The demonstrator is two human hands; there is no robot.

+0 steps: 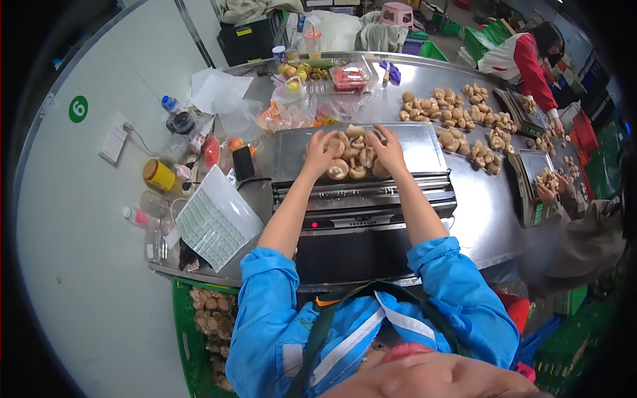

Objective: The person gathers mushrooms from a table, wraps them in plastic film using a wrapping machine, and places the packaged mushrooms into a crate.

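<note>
A pile of brown-capped mushrooms (pixel 355 154) sits on the flat metal top of a film-wrapping machine (pixel 424 147) in front of me. My left hand (pixel 320 152) is curved against the pile's left side. On the opposite side, my right hand (pixel 389 150) presses in with bent fingers, so the mushrooms are held between both hands. Some caps show pale undersides and stems. Whether a tray lies beneath them is hidden. Below the hands run the machine's rollers, and a red light (pixel 314 225) glows on its front panel.
More mushroom heaps (pixel 458 113) lie right on the steel table (pixel 478 199). Two co-workers handle mushrooms by scales (pixel 533 174). At left are a label sheet (pixel 215 215), a phone (pixel 243 163) and a yellow jar (pixel 159 174). A green crate (pixel 188 345) of mushrooms stands below.
</note>
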